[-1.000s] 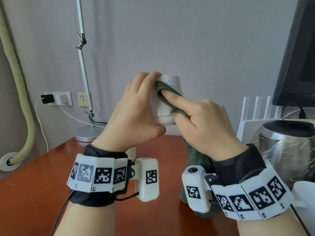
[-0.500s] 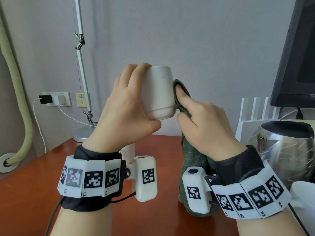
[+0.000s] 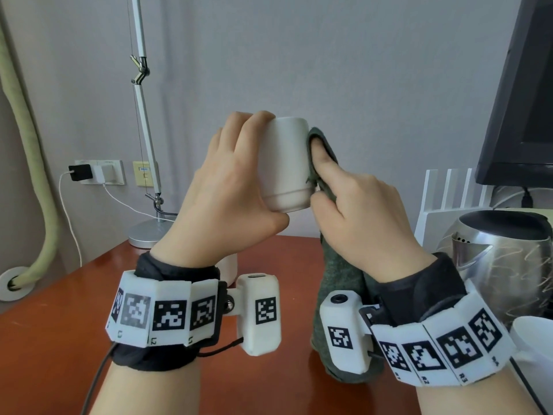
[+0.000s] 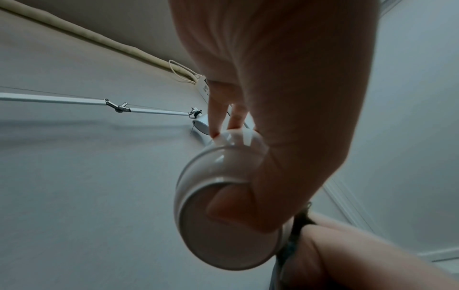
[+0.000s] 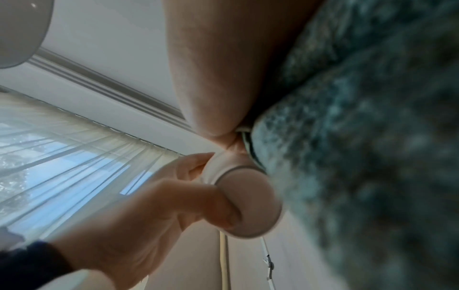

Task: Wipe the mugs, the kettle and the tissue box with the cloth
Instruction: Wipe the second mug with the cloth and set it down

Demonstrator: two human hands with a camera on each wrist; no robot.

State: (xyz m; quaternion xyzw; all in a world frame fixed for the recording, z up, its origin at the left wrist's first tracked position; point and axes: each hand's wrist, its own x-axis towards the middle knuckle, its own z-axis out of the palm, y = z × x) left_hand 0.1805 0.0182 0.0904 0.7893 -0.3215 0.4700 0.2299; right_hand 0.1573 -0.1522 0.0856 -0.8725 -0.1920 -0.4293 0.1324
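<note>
The brown table is under my arms. On my right side stands the shiny kettle, close to my right wrist. A tall lamp stands at the back of the table on my left side.

The green cloth hangs down long from my right hand toward the table. My right hand has the cloth bunched in its curled fingers, and one straight finger pushes the top of the cloth against the side of the white mug.

My left hand holds that mug up in the air, above the table. My fingers curl over its far side and my thumb presses on the bottom of it. The mug's bottom faces down toward me.

Another white mug peeks in at the right edge, just past my right wrist. A small white thing sits behind my left wrist; it may be one more mug, but I can't see enough of it.
</note>
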